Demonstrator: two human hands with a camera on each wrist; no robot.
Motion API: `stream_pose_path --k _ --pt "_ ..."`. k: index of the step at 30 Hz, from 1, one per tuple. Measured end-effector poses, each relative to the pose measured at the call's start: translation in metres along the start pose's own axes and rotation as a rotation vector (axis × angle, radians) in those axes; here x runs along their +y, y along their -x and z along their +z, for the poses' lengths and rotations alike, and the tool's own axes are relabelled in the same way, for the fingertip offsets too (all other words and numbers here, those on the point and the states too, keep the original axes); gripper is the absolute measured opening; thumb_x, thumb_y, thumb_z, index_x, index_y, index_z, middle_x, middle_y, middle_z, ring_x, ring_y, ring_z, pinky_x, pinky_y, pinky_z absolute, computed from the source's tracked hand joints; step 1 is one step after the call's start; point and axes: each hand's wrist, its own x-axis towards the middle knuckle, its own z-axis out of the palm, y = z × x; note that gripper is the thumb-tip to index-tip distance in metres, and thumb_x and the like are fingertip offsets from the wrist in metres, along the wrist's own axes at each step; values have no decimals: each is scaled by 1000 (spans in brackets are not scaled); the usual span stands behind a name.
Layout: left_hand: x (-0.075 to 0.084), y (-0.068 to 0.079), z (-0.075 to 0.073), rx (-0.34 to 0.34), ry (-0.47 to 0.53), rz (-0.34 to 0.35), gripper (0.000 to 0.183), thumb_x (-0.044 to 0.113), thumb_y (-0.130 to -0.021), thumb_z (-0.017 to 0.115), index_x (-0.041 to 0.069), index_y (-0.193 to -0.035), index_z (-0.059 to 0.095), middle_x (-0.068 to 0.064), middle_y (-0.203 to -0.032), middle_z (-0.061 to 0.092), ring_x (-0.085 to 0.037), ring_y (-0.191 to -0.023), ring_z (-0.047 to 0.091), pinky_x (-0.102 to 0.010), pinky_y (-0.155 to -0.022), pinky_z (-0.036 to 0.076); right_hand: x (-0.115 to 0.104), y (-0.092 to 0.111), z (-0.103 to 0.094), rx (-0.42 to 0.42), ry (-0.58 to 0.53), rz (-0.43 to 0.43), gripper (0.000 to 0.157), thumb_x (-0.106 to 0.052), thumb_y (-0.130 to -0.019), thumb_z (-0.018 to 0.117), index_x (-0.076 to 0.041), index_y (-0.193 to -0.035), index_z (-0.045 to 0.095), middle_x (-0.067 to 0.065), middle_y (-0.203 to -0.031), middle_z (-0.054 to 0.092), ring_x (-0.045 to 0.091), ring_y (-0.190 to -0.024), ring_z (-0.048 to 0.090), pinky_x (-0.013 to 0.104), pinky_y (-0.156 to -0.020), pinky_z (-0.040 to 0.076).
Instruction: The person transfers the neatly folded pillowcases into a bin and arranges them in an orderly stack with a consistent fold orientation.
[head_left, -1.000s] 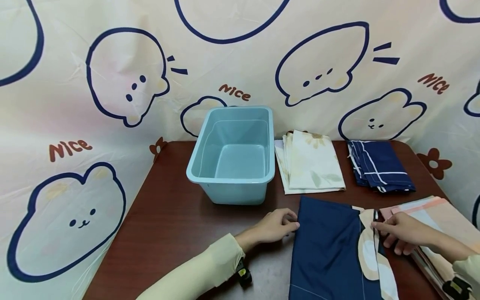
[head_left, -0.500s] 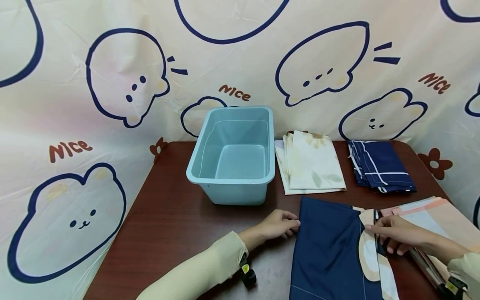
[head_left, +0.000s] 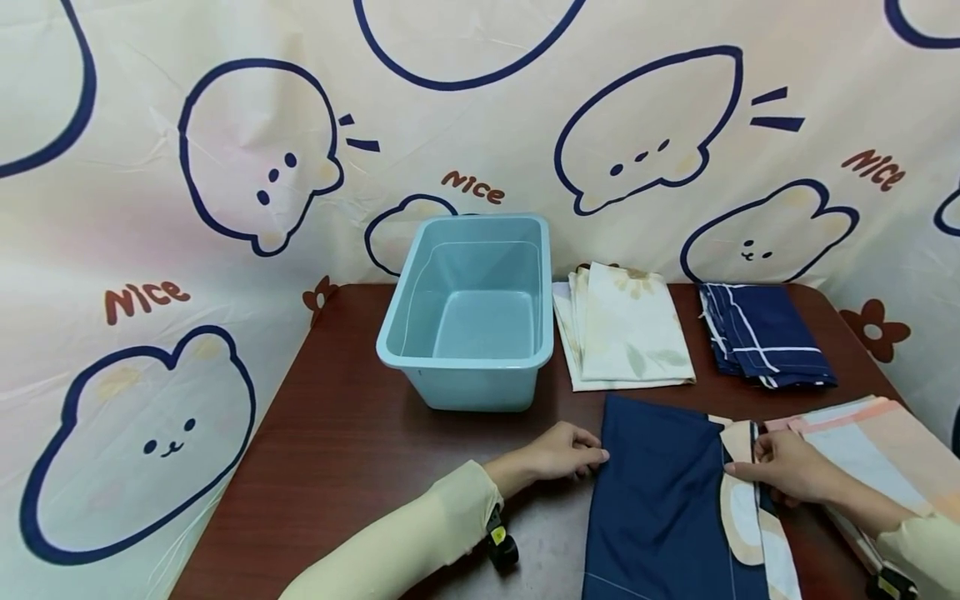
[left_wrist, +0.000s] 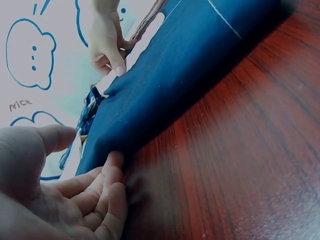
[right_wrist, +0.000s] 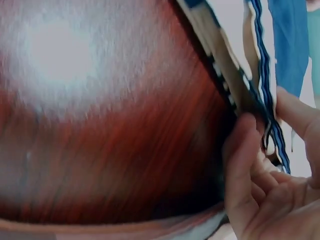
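A folded navy cloth (head_left: 652, 500) with a white and beige printed strip along its right side lies at the front right of the table. My left hand (head_left: 558, 452) is at the cloth's left edge, fingertips touching it. In the left wrist view the thumb stands apart from those fingers (left_wrist: 112, 185). On the opposite side my right hand (head_left: 798, 468) pinches the layered edge of the cloth, thumb on top. The right wrist view shows several stacked layers (right_wrist: 262, 75) between thumb and fingers. The near end of the cloth runs out of the head view.
A light blue plastic bin (head_left: 465, 363) stands at the back of the brown table (head_left: 337, 433). Right of it lie a folded cream cloth (head_left: 637, 333) and a folded navy cloth with white lines (head_left: 772, 333). A folded peach and white cloth (head_left: 885, 450) sits at the right edge.
My right hand has moved slightly left and its thumb reaches further onto the printed strip. The left hand has shifted slightly right at the cloth's edge.
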Motion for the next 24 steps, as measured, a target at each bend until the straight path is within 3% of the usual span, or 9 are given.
stream_pose_path --k 6,12,15,17,19,21,23,24 --pt "0 -1 0 -1 -16 -2 38 24 -100 63 -2 -127 66 -8 -94 75 -11 -76 63 -24 -63 51 -2 1 5 76 43 -76 43 -30 -90 75 -11 -69 43 -7 -54 33 6 -40 36 25 -44 38" --pt "0 -1 2 -1 -11 6 38 22 -99 64 -1 -129 65 -10 -97 75 -13 -77 64 -25 -63 50 7 -1 4 -11 -63 -46 40 -31 -97 68 -13 -72 42 -8 -57 31 6 -44 36 26 -47 41" --pt "0 0 3 -8 13 14 36 21 -99 64 1 -128 65 -10 -99 75 -15 -79 65 -25 -63 49 10 -1 1 -81 -136 -82 31 -30 -101 62 -4 -86 53 -7 -62 39 7 -46 40 28 -49 44" --pt "0 1 2 -15 25 22 34 21 -98 64 3 -127 65 -11 -100 75 -17 -80 66 -25 -63 48 12 0 -2 -120 -170 -108 37 -29 -103 59 6 -112 56 3 -74 55 9 -49 45 30 -52 47" --pt "0 3 1 -19 32 26 34 21 -98 65 5 -128 65 -10 -102 75 -17 -80 66 -26 -63 48 12 2 -4 -149 -197 -118 57 -28 -104 57 14 -139 41 21 -100 64 11 -51 49 32 -54 50" --pt "0 5 -1 -23 44 33 35 21 -98 65 6 -130 63 -10 -104 75 -17 -78 65 -26 -63 48 12 3 -6 -180 -224 -105 75 -28 -104 56 18 -151 19 35 -126 57 13 -52 50 32 -56 51" --pt "0 6 -2 -33 55 35 38 21 -98 65 9 -134 60 -11 -105 76 -16 -73 64 -26 -62 48 11 3 -8 -212 -251 -83 85 -28 -105 55 18 -153 3 34 -137 53 13 -53 49 33 -56 51" --pt "-1 7 -3 -41 67 35 41 20 -98 65 10 -137 58 -12 -106 76 -16 -70 63 -26 -63 48 12 3 -9 -230 -265 -85 86 -27 -105 55 17 -154 -1 31 -133 58 13 -52 49 33 -56 51"
